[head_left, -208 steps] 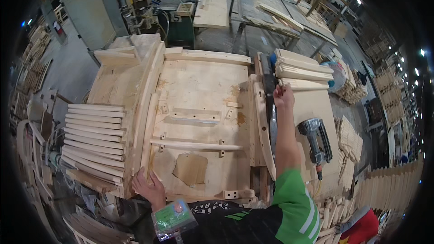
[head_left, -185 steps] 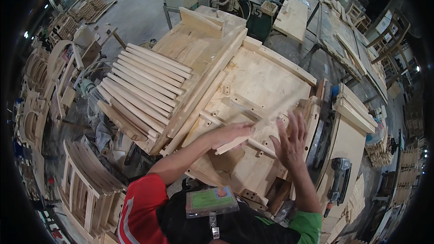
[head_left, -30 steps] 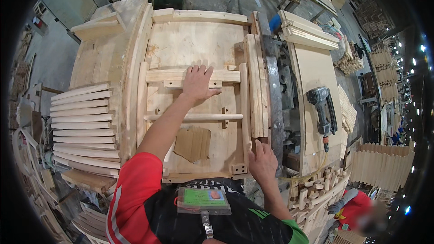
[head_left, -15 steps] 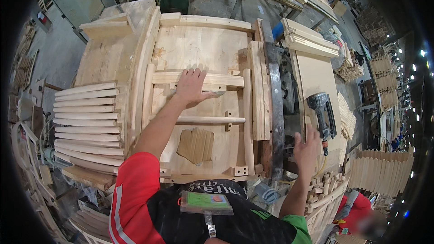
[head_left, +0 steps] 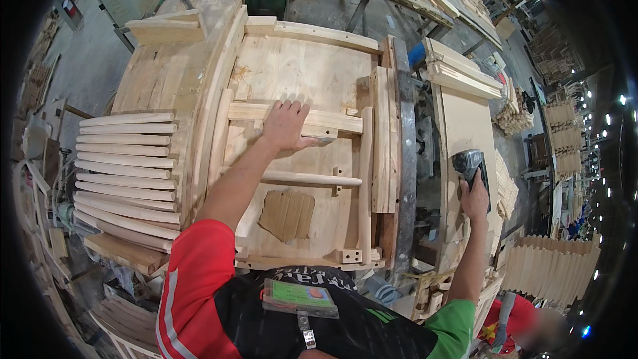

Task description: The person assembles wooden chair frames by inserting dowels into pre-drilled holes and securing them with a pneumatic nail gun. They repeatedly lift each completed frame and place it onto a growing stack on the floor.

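Left hand [head_left: 287,124] is lying flat, fingers spread, on the wooden crosspiece [head_left: 296,118] at centre frame, pressing not gripping. Right hand [head_left: 474,197] is wrapping around the nail gun [head_left: 470,163] at right, on the side bench [head_left: 465,126]. Plywood jig table [head_left: 302,66] is filling the middle; curved slats [head_left: 126,166] are sitting stacked at left, concrete floor [head_left: 86,46] showing upper left.

My workbench [head_left: 312,73] is a pale plywood top, patched brown near me. On it lie a flat cross rail [head_left: 332,119], a round dowel [head_left: 312,178] and an upright rail [head_left: 365,179]. Curved slats [head_left: 126,166] are stacked on its left.
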The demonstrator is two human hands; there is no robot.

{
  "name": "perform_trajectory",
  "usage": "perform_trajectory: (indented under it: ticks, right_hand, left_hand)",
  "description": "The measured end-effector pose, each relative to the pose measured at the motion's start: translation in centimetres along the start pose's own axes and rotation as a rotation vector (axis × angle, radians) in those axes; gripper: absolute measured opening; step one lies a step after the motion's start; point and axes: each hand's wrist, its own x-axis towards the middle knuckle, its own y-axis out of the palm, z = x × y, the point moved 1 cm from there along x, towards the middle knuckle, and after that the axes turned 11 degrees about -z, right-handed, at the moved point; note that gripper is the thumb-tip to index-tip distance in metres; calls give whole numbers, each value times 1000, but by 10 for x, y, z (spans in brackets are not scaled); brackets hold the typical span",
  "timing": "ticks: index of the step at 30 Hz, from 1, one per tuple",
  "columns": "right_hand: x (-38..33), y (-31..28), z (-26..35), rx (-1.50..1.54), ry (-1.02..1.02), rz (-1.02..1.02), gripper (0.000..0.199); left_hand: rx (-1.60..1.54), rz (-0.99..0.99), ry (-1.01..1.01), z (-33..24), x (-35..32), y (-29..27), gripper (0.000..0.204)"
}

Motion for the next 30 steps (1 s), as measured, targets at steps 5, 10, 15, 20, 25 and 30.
perform_trajectory:
  ticks: [5,10,15,20,25,30]
  right_hand:
    - [17,-23,19,-47,-16,132,67]
    - [-45,-50,92,19,-274,292,70]
    - [-105,-71,219,-22,-550,750,77]
    - [-121,-48,252,-31,-646,1014,77]
    - [-110,-18,252,54,-594,1024,70]
    - [-104,-18,268,-6,-546,1054,73]
  left_hand:
    - [83,-143,-86,-9,-16,9,96]
    - [-292,-46,-397,-106,-64,-23,95]
    - [-1758,378,-1009,-185,-124,-56,65]
    - [-2038,486,-1303,-172,-173,-30,44]
    - [-2206,405,-1485,-170,-175,-12,39]
    - [-2225,412,-1528,-162,-173,-5,40]
